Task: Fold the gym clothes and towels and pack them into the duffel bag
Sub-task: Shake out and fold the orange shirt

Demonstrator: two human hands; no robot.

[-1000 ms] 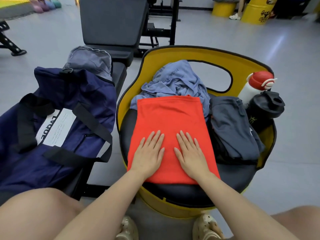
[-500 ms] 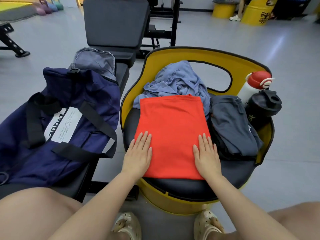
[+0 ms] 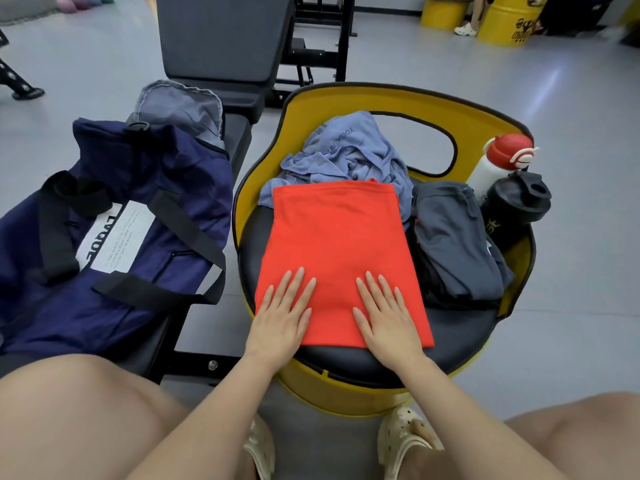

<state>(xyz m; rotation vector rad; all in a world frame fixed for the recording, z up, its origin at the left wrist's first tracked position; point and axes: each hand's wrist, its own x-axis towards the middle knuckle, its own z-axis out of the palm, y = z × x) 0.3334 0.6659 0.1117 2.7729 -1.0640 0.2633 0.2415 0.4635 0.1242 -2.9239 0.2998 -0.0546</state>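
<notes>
Hands lie flat, side by side, on the near end of a folded red garment [image 3: 337,251]. The left hand [image 3: 282,315] presses near the cloth's left edge, its heel hanging off over the seat rim, and the right hand [image 3: 389,315] rests toward the right edge; fingers on both are straight and spread a little, gripping nothing, with a strip of red showing between them. The garment sits squared up on the black padded seat [image 3: 450,334] of a round yellow stool [image 3: 346,396], right in front of the person's knees.

Behind the red piece, a crumpled lavender shirt [image 3: 341,150] is heaped against the stool's yellow backrest, its far edge tucked under the red cloth. Just to the right lies a dark grey garment [image 3: 450,237], loosely folded, touching the red one's side. Past that, at the stool's right edge, stand a white bottle [image 3: 495,168] with a red cap and a black shaker bottle [image 3: 512,209], one against the other.

On the left, a navy duffel bag [image 3: 138,209] rests on a black gym bench [image 3: 239,133], straps draped over its side and its far end gaping open to a grey lining. It is well apart from both hands.
</notes>
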